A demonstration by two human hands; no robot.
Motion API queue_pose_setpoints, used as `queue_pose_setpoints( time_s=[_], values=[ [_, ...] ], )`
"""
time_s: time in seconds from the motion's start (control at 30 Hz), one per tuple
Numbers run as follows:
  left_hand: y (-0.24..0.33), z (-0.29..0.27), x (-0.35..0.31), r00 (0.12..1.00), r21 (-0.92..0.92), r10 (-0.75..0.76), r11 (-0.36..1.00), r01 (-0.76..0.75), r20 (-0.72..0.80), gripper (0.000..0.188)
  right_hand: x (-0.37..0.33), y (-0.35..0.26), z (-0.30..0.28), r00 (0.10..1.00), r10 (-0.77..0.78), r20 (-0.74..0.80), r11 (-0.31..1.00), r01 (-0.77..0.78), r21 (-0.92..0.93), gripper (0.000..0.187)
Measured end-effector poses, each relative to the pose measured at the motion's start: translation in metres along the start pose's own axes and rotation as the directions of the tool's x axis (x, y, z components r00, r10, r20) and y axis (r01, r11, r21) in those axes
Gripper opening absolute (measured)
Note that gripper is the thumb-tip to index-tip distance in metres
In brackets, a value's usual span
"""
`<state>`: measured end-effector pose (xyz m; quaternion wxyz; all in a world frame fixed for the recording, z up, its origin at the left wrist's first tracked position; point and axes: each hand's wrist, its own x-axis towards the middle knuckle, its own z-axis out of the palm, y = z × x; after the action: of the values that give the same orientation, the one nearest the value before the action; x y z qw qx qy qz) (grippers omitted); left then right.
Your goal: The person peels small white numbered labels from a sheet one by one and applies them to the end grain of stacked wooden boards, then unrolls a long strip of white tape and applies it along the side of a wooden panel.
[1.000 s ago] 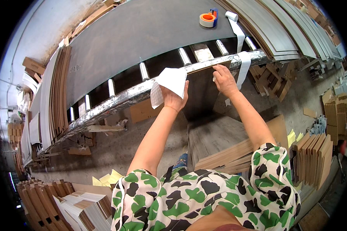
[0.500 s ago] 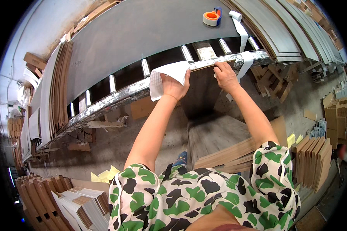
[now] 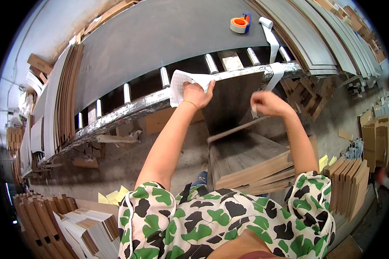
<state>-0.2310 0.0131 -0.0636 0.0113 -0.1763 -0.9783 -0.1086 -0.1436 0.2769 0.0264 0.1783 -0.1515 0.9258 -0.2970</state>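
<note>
Metal rollers (image 3: 211,64) show along the near side of the table (image 3: 153,100), where a dark board (image 3: 231,101) stands. The left hand (image 3: 197,96) grips a white sheet (image 3: 176,88) by the board's upper left corner; the right hand (image 3: 270,104) curls near its right edge, its hold unclear.

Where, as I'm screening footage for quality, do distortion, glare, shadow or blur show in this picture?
In the head view, the fisheye lens bends the silvery rail and leaves black corners; in the head view, glare brightens the metal rollers; in the head view, the dark board is darkest toward its lower end; in the head view, the right hand looks slightly blurred.
</note>
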Motion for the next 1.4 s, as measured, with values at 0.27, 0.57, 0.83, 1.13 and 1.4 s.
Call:
queue_pose_setpoints(
  time_s=[0.27, 0.57, 0.83, 1.13, 1.4],
  values=[
    [0.011, -0.019, -0.01, 0.982, -0.186, 0.056, 0.978, -0.09, -0.18, 0.04, 0.083, 0.1, 0.069, 0.586, -0.173, -0.792, 0.983, 0.056, -0.173, 0.006],
    [0.015, -0.019, -0.025, 0.97, -0.187, 0.104, 0.971, -0.147, -0.221, 0.035, 0.083, 0.118, 0.047, 0.53, -0.32, -0.785, 0.905, -0.074, -0.419, 0.012],
    [0.009, -0.031, -0.074, 0.934, -0.592, -0.101, 0.795, -0.131, -0.343, 0.034, -0.004, 0.063, 0.009, 0.837, -0.008, -0.547, 0.999, 0.03, 0.031, 0.017],
    [-0.037, -0.005, -0.237, 0.852, -0.911, -0.52, 0.32, 0.26, 0.061, 0.049, -0.163, -0.044, 0.104, 0.967, -0.091, -0.237, 0.995, 0.096, 0.01, 0.036],
    [-0.044, -0.019, -0.278, 0.773, -0.973, -0.634, 0.173, 0.154, 0.01, 0.046, -0.106, -0.039, 0.147, 0.727, -0.324, -0.605, 0.918, 0.087, -0.386, 0.026]
  ],
)
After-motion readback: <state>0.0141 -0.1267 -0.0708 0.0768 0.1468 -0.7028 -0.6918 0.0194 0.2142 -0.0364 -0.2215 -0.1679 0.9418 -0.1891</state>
